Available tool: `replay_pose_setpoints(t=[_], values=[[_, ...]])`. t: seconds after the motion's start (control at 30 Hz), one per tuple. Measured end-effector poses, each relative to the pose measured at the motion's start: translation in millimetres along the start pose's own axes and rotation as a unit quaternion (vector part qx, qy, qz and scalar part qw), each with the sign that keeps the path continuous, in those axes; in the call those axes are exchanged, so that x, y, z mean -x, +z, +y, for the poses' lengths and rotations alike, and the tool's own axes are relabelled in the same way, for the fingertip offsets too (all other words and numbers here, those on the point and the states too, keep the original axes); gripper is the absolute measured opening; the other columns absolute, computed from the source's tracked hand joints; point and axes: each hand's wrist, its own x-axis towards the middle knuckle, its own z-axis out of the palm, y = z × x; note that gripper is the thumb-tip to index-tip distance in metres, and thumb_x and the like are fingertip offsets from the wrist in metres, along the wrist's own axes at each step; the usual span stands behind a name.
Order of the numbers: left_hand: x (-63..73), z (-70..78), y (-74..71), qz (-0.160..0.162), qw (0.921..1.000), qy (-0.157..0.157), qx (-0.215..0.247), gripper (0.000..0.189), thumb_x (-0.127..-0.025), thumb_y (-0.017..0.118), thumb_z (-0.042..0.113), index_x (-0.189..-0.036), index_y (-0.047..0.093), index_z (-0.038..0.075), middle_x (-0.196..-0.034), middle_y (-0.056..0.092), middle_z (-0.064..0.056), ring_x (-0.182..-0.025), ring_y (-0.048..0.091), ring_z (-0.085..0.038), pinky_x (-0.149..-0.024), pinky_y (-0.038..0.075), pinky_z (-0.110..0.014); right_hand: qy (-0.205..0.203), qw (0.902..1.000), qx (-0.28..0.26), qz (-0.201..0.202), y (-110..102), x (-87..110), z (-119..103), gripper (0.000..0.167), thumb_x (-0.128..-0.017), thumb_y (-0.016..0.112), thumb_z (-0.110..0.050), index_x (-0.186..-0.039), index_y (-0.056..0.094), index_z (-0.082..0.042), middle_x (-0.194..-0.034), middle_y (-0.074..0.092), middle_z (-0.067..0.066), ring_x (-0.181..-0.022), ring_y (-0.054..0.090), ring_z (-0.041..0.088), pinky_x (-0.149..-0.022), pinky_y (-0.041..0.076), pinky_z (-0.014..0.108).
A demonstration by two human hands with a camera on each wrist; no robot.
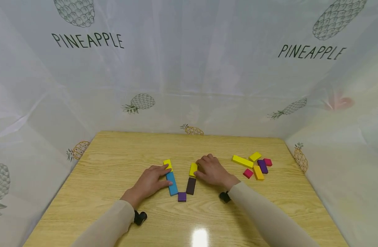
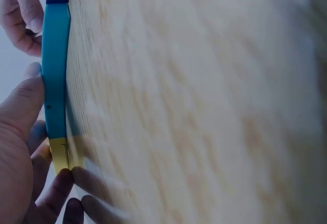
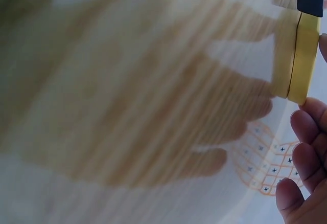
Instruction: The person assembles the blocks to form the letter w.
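Note:
A V-like line of wooden blocks lies on the table. Its left arm is a long blue block (image 1: 173, 188) with a small yellow block (image 1: 167, 162) at its far end. My left hand (image 1: 149, 182) lies beside them, thumb on the blue block and fingertips on the yellow one. At the near point sits a purple block (image 1: 182, 197). The right arm runs from a dark brown block (image 1: 191, 186) to a second yellow block (image 1: 192, 169). With thumb and index finger at its side and far end, my right hand (image 1: 214, 171) holds that yellow block; the other fingers are loosely bent.
To the right lies a loose group: a long yellow block (image 1: 243, 161), a short yellow block (image 1: 255, 156), a purple block (image 1: 262, 166), an orange block (image 1: 258, 173) and red blocks (image 1: 248, 173). A pineapple-print curtain (image 1: 189, 68) surrounds the wooden table (image 1: 121, 147).

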Motion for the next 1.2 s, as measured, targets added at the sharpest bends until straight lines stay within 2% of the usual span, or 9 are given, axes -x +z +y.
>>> replay_pose_setpoints(t=[0.43, 0.93, 1.2], values=[[-2.2, 1.0, -3.1, -0.002, 1.0000, -0.009, 0.002, 0.061, -0.097, 0.074, 0.049, -0.149, 0.063, 0.019, -0.163, 0.050, -0.002, -0.148, 0.047, -0.034, -0.121, 0.036, -0.062, 0.003, 1.0000, 0.004, -0.007, -0.2, -1.4, -1.3, 0.043, -0.102, 0.069, -0.041, -0.129, 0.071, -0.008, -0.123, 0.069, 0.009, -0.105, 0.054, 0.027, -0.088, 0.047, 0.044], [-3.3, 2.0, -7.6, -0.004, 0.9999, -0.005, 0.014, 0.062, -0.097, 0.074, 0.048, -0.149, 0.063, 0.017, -0.162, 0.051, -0.004, -0.147, 0.048, -0.035, -0.120, 0.038, -0.062, 0.015, 0.9997, -0.010, -0.018, -2.8, -2.6, -5.0, 0.043, -0.101, 0.069, -0.040, -0.129, 0.070, -0.008, -0.123, 0.068, 0.009, -0.103, 0.053, 0.026, -0.090, 0.047, 0.045], [-1.4, 2.3, -8.9, -0.002, 0.9999, -0.002, 0.011, 0.061, -0.097, 0.074, 0.047, -0.149, 0.064, 0.016, -0.161, 0.052, -0.006, -0.146, 0.049, -0.036, -0.119, 0.039, -0.062, 0.008, 0.9998, -0.006, -0.017, -3.8, -2.7, -5.5, 0.043, -0.101, 0.069, -0.041, -0.128, 0.070, -0.008, -0.123, 0.068, 0.009, -0.104, 0.055, 0.027, -0.090, 0.049, 0.046]])
